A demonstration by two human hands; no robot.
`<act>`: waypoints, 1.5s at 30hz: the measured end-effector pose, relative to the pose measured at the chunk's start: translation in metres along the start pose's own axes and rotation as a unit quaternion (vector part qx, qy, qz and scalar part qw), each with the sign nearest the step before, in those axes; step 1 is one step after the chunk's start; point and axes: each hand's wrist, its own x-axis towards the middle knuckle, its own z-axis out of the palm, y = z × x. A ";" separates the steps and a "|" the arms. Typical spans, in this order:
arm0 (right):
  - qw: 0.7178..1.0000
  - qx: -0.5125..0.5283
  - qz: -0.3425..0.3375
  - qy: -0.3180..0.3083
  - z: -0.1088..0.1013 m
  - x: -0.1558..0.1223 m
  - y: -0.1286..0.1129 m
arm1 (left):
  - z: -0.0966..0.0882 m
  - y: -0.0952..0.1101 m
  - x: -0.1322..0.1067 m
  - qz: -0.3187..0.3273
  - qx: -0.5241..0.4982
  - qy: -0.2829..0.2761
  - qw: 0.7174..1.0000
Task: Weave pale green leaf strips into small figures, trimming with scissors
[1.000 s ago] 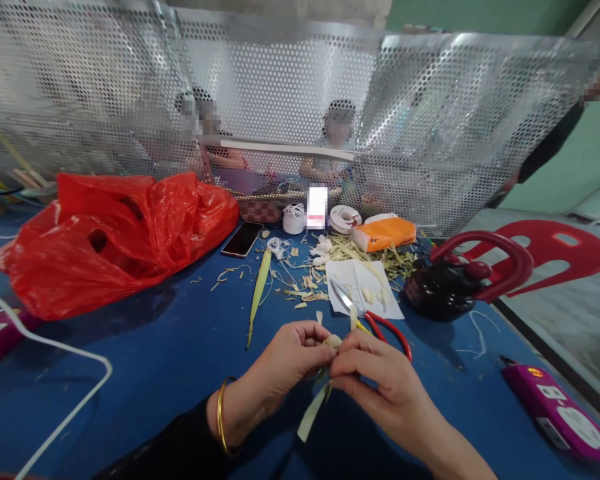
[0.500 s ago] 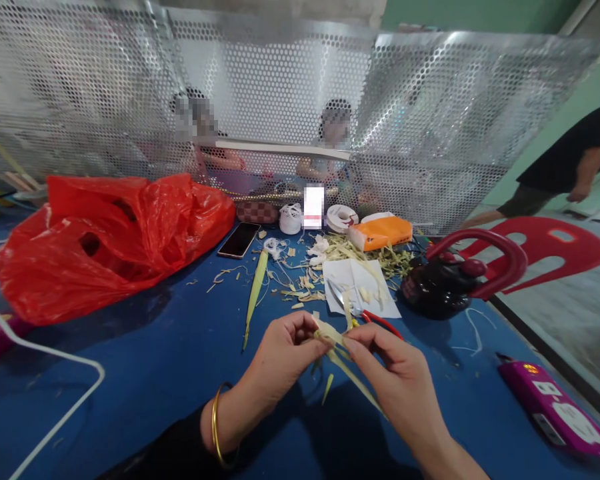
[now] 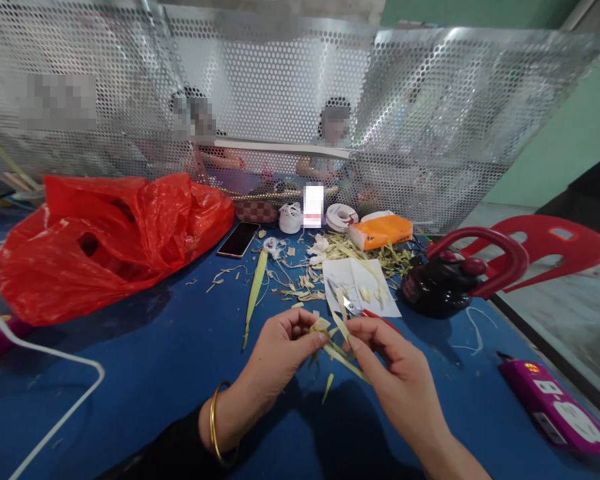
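My left hand (image 3: 280, 350) and my right hand (image 3: 390, 373) meet low in the middle, above a blue table (image 3: 155, 360). Both pinch a small folded piece of pale yellow-green leaf strip (image 3: 330, 337), whose loose ends stick out between the fingertips and trail down to the right. A gold bangle (image 3: 214, 430) circles my left wrist. Just beyond my right hand lie red-handled scissors (image 3: 360, 310) on a white paper sheet (image 3: 363, 287).
A crumpled red plastic bag (image 3: 110, 233) fills the left. A long leaf strip (image 3: 255, 293), scraps, a phone (image 3: 239, 240), tape rolls, an orange pack (image 3: 380, 231), a black-and-red kettle (image 3: 450, 277) and purple power strips (image 3: 555, 413) lie around. People sit behind a perforated metal screen (image 3: 290, 100).
The folded strip has been pulled apart between my hands: its tight bundle opened and the long tail swung from hanging down to trailing right. A person at far right walked out of view.
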 end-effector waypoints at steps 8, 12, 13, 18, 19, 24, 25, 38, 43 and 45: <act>0.998 -0.053 -0.034 -0.002 -0.001 0.000 -0.001 | 0.000 0.000 0.001 0.009 0.011 0.006 1.000; 1.000 -0.004 0.004 0.004 0.002 -0.002 -0.001 | 0.000 0.000 0.001 -0.002 0.020 0.006 1.000; 0.999 0.027 0.022 -0.004 0.002 -0.002 -0.002 | 0.000 0.000 0.001 -0.003 0.024 0.004 1.000; 0.995 0.075 0.061 -0.004 0.001 -0.003 -0.002 | 0.001 0.000 0.000 0.005 0.044 -0.003 0.999; 0.996 0.064 0.056 0.002 0.000 -0.003 -0.001 | 0.000 -0.001 0.000 0.004 0.052 -0.004 0.999; 0.998 -0.031 -0.051 0.028 -0.004 -0.001 0.001 | 0.000 0.000 0.000 -0.007 0.045 -0.009 0.999; 0.996 -0.049 -0.073 0.029 -0.004 0.000 0.001 | 0.000 0.001 0.000 -0.011 0.034 -0.007 0.999; 0.988 -0.105 -0.113 -0.024 -0.004 0.000 0.000 | 0.002 0.008 -0.004 -0.020 -0.012 0.002 1.000; 0.987 -0.116 -0.106 -0.025 -0.003 0.000 0.001 | 0.002 0.007 -0.004 -0.018 -0.004 -0.010 1.000; 0.986 -0.121 -0.108 -0.025 -0.002 0.000 0.001 | 0.002 0.006 -0.003 -0.014 0.000 -0.010 1.000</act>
